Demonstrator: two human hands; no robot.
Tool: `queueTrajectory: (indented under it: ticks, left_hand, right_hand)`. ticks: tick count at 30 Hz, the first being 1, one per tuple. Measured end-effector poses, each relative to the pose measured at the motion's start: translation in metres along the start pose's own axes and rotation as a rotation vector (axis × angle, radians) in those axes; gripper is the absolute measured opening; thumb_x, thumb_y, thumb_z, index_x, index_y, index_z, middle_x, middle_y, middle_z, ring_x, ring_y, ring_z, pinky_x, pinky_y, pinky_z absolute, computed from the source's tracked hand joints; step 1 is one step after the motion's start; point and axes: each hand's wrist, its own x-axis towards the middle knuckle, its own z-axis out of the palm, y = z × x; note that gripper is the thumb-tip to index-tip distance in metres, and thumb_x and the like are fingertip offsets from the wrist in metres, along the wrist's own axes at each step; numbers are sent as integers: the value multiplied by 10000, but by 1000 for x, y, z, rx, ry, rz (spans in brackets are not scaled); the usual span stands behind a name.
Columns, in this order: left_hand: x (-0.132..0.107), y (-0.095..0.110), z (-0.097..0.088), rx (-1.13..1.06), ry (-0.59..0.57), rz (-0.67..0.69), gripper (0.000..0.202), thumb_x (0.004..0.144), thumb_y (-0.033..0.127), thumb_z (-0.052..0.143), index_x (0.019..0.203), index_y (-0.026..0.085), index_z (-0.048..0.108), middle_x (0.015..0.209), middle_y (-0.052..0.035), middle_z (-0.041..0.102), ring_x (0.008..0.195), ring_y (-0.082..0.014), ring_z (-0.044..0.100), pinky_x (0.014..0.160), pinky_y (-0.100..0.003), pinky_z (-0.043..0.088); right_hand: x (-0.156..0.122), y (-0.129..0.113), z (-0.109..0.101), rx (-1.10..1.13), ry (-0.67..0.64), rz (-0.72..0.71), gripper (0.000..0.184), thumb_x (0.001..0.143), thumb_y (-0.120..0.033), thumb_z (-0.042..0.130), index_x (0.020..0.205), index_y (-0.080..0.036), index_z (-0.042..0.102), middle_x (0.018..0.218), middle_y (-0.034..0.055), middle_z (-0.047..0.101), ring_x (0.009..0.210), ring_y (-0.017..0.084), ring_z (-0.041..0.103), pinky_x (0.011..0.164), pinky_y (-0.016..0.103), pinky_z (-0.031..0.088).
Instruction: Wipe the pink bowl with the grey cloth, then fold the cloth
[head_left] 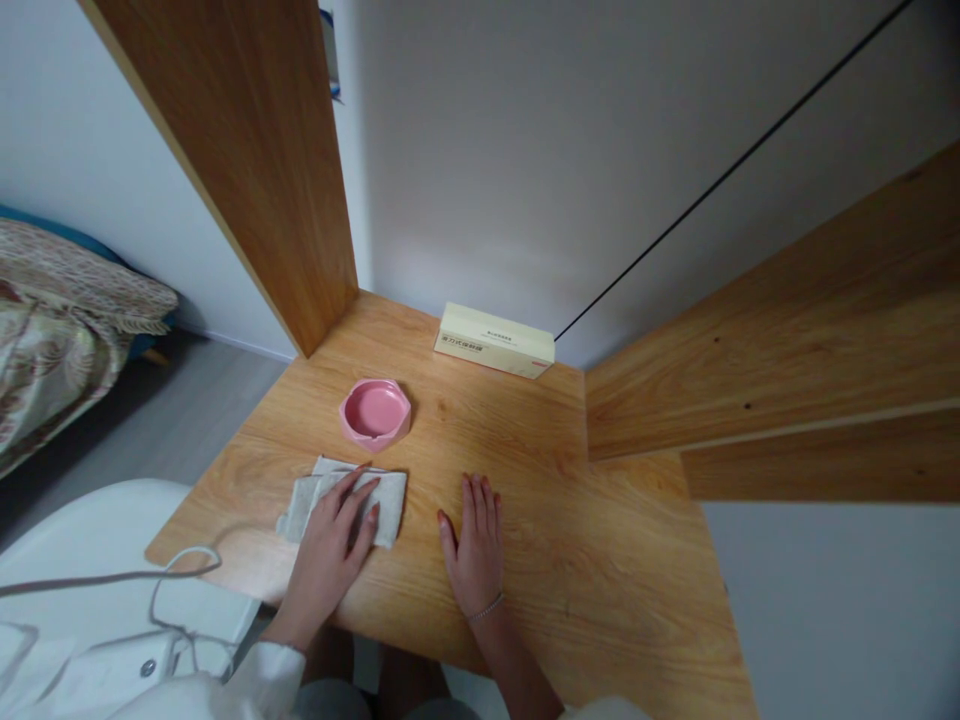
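A folded light grey cloth (391,500) lies on the wooden desk (570,540) near its front left. My left hand (335,535) rests on top of this cloth with its fingers spread, covering part of it. Flat on the bare wood to the right is my right hand (475,555), fingers stretched forward and thumb apart, holding nothing. A bracelet circles the right wrist. Just beyond the cloth sits a pink faceted ashtray (376,410), its inside showing nothing in it.
A cream-coloured long box (495,342) stands against the back wall. Wooden panels (247,150) rise at the left and right. At lower left is a white chair-like surface (97,510) with a cable (112,578) and a white device. A covered bed or sofa (67,320) stands farther left.
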Motion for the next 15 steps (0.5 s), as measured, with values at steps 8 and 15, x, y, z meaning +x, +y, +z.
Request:
queueTrajectory:
  ticks: [8, 15]
  left_hand:
    - [-7, -8, -9, 2, 204, -96, 302, 883, 310, 383, 1125, 228, 544, 1160, -87, 548, 1089, -230, 508, 936, -439, 436]
    - [1, -10, -13, -12, 198, -115, 327, 867, 313, 383, 1129, 224, 557, 1153, -86, 560, 1097, -241, 505, 942, -449, 430]
  right_hand:
    - [4, -3, -6, 51, 33, 18, 471, 915, -311, 362, 1344, -118, 355, 1336, 164, 447, 1293, 276, 320, 1026, 541, 265]
    - [18, -72, -22, 117, -82, -102, 324, 882, -230, 408, 1176, -222, 543, 1139, 82, 576, 1026, 226, 492, 861, 388, 385]
